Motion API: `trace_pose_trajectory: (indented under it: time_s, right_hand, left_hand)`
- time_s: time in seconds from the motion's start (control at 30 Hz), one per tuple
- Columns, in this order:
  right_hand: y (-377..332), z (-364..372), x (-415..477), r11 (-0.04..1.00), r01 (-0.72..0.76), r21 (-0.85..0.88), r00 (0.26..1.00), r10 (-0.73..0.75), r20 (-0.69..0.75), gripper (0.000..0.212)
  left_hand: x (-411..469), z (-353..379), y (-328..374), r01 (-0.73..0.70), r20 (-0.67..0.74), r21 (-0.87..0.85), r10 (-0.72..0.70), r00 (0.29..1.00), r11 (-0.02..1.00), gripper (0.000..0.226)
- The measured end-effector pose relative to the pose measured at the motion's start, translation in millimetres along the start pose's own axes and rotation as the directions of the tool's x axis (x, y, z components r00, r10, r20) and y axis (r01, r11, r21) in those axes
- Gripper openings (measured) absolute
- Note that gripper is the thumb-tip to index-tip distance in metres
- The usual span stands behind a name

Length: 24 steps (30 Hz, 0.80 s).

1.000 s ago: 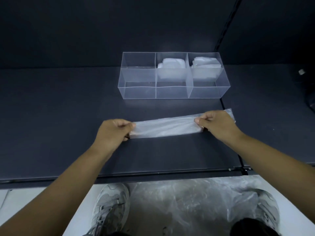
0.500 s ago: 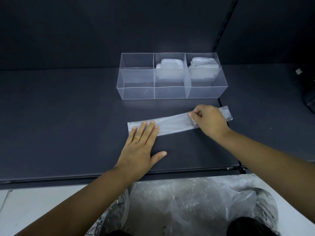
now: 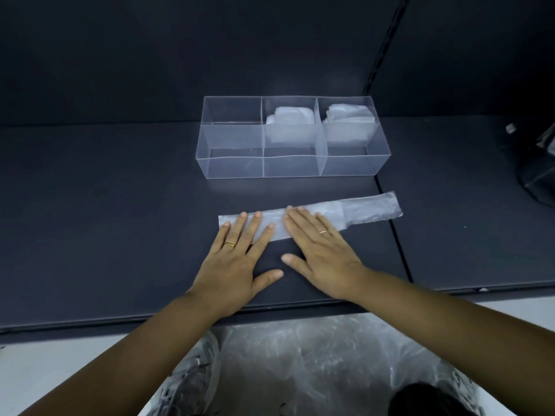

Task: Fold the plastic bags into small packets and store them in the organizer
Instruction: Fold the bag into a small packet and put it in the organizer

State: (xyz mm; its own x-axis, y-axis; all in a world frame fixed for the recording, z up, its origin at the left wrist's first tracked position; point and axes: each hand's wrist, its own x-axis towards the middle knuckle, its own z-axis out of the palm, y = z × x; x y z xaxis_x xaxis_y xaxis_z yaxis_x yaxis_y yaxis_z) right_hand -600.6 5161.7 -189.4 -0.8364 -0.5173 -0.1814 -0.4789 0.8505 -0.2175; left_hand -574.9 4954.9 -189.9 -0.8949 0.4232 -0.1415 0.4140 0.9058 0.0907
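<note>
A clear plastic bag folded into a long narrow strip (image 3: 369,208) lies across the dark shelf, slanting up to the right. My left hand (image 3: 237,256) lies flat with straight fingers pressing the strip's left end. My right hand (image 3: 321,247) lies flat beside it, fingertips pressing the strip's middle. Behind them stands a clear three-compartment organizer (image 3: 234,166). Its middle compartment holds a folded bag packet (image 3: 289,117) and its right compartment holds another packet (image 3: 350,115). The left compartment holds nothing.
The dark shelf (image 3: 105,220) has a seam running toward me just right of the strip. A dark object (image 3: 537,172) sits at the far right edge. Below the shelf's front edge, loose clear plastic bags (image 3: 300,364) lie on the floor around two shoes.
Both hands let go of the strip's ends and flattened onto it. My left hand went flat first; my right hand then moved left to the strip's middle, uncovering the right end.
</note>
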Motion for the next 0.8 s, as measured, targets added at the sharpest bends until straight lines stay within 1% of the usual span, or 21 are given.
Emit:
trace_pose_trajectory:
  time_s: [0.1,0.2,0.23,0.3,0.37,0.4,0.43,0.53,0.6,0.67,0.7,0.73,0.77,0.8]
  right_hand:
    - [39,-4,-21,0.988,-0.147,-0.054,0.989,0.145,-0.03,0.081]
    - [72,-10,-43,0.96,-0.267,-0.082,0.964,0.265,-0.036,0.082]
    - [80,-12,-47,0.955,-0.291,-0.057,0.956,0.289,-0.046,0.08]
    - [93,-21,-48,0.941,-0.333,0.063,0.935,0.338,-0.109,0.067]
    - [105,-35,-42,0.919,-0.34,0.2,0.885,0.385,-0.262,0.05]
    - [110,-43,-36,0.914,-0.338,0.224,0.864,0.396,-0.31,0.045]
    - [114,-48,-30,0.915,-0.336,0.223,0.863,0.394,-0.315,0.045]
    - [127,-56,-14,0.933,-0.32,0.164,0.918,0.348,-0.19,0.046]
    - [129,-57,-8,0.929,-0.345,0.133,0.921,0.363,-0.143,0.033]
    - [128,-57,-8,0.928,-0.356,0.111,0.92,0.369,-0.13,0.024]
    - [127,-56,-11,0.925,-0.357,0.13,0.92,0.372,-0.122,0.021]
    - [124,-57,-16,0.913,-0.362,0.185,0.916,0.386,-0.112,0.017]
    - [121,-60,-23,0.882,-0.382,0.277,0.904,0.419,-0.088,0.013]
    - [117,-64,-32,0.823,-0.412,0.391,0.885,0.464,-0.045,0.014]
  left_hand:
    - [0,2,-1,-0.003,-0.008,0.027,0.003,1.0,1.0,0.083]
    - [0,1,-1,-0.01,-0.012,0.01,0.01,1.0,1.0,0.083]
    - [0,0,-1,-0.011,-0.011,0.005,0.011,1.0,1.0,0.083]
    - [-1,1,-2,-0.012,-0.011,0.023,0.012,1.0,1.0,0.083]
    - [0,3,-3,-0.014,-0.013,0.039,0.015,1.0,0.999,0.082]
    - [0,3,-3,-0.017,-0.012,0.04,0.017,1.0,0.999,0.082]
    - [0,2,-4,-0.022,-0.006,0.038,0.022,1.0,0.999,0.082]
    - [1,0,-7,-0.047,0.011,0.041,0.046,0.999,0.998,0.082]
    - [2,-3,-9,-0.061,0.017,0.042,0.061,0.998,0.997,0.081]
    - [3,-4,-12,-0.07,0.031,0.027,0.069,0.997,0.997,0.08]
    - [4,-3,-15,-0.078,0.031,0.022,0.078,0.997,0.997,0.08]
    - [5,-3,-19,-0.093,0.031,0.024,0.092,0.995,0.995,0.08]
    - [6,-3,-23,-0.113,0.032,0.026,0.112,0.993,0.993,0.079]
    - [8,-3,-27,-0.134,0.034,0.022,0.133,0.991,0.991,0.079]
